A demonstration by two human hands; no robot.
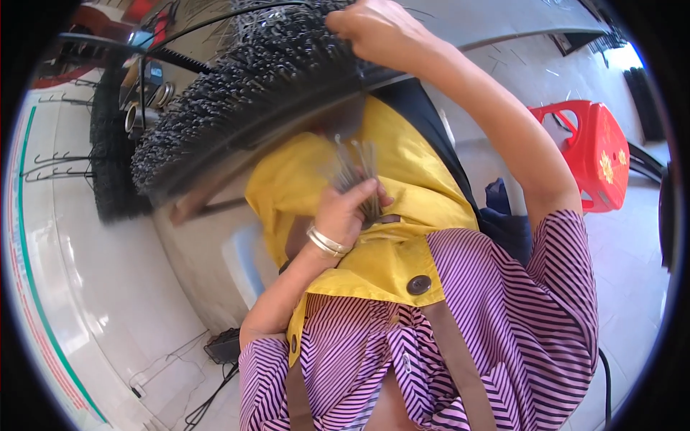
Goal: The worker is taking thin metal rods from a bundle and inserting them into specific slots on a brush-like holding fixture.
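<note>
The fingers of the left hand (341, 219) are closed around a bundle of thin rods (357, 174), thumb laid across it, above the yellow apron (413, 179). The rods look greyish, slender and metallic, blurred, with small rounded tips; their long axis runs away from the person, slightly leftward, the far ends fanning toward the rack (248, 108), a dense, bristly mass of dark, glossy rods. The right hand (377, 30) bends its fingers at the rack's far edge; whether they grip anything cannot be told. The apron's cloth is creased.
</note>
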